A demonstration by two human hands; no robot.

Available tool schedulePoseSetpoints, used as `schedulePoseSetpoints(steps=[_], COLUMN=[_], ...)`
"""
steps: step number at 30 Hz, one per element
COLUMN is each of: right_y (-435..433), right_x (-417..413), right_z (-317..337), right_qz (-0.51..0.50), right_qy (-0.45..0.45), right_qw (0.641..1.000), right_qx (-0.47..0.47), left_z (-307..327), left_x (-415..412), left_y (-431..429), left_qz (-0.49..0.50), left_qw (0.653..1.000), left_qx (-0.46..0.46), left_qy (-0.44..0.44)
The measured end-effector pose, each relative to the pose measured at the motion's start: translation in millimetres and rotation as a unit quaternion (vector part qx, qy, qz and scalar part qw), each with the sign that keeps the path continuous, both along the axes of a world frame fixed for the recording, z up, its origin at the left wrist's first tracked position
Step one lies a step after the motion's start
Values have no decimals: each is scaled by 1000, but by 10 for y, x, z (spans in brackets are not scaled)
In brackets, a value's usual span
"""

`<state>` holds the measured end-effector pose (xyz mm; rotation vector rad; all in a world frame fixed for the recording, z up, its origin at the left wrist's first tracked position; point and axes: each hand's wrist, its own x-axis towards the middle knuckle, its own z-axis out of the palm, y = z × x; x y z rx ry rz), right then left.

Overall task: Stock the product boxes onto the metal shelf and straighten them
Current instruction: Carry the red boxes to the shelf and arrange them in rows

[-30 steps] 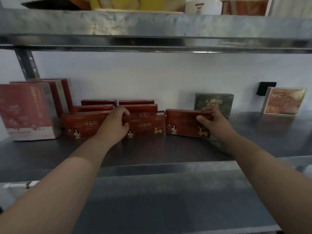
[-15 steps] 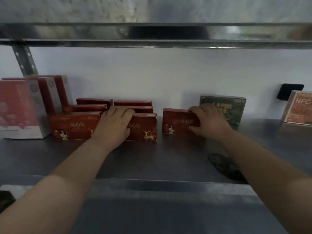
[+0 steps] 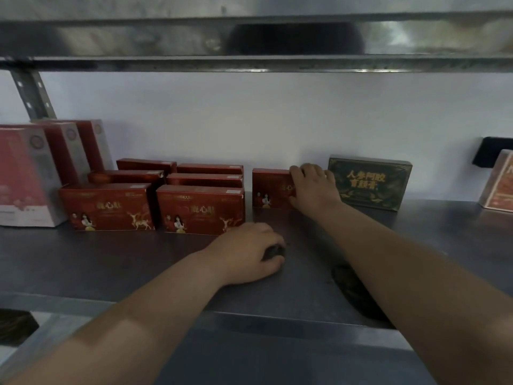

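Several dark red product boxes stand in rows on the metal shelf (image 3: 433, 234). Two front ones, the left front box (image 3: 107, 207) and the middle front box (image 3: 200, 209), face me side by side. A further red box (image 3: 270, 187) stands alone to their right, near the back wall. My right hand (image 3: 313, 187) lies over that box's right end, fingers wrapped on its top. My left hand (image 3: 249, 252) rests on the bare shelf in front of the middle front box, fingers curled, holding nothing.
Tall red-and-white cartons (image 3: 26, 176) stand at the far left. A dark green box (image 3: 369, 182) sits just right of my right hand, and an orange box (image 3: 499, 184) at the far right edge. An upper shelf (image 3: 249, 43) hangs low overhead.
My left hand has come off the middle red box and dropped to the shelf in front. The right hand has slid the lone red box further back toward the wall.
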<state>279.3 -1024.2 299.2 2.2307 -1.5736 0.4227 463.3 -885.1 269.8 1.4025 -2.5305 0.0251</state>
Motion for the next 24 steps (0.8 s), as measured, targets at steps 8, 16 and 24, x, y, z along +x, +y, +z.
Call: schedulePoseSetpoints(steps=[8, 16, 24], right_y=[-262, 17, 968], right_x=[23, -11, -185], right_z=[-127, -31, -41], right_qz=[-1, 22, -33], right_qy=[-44, -40, 9], right_qw=[999, 999, 963], right_qx=[6, -1, 267], left_z=[-122, -91, -106], left_x=[25, 13, 22], left_y=[23, 35, 47], left_qz=[3, 9, 1], left_qw=[998, 999, 997], left_qx=[-2, 5, 69], left_qy=[56, 48, 44])
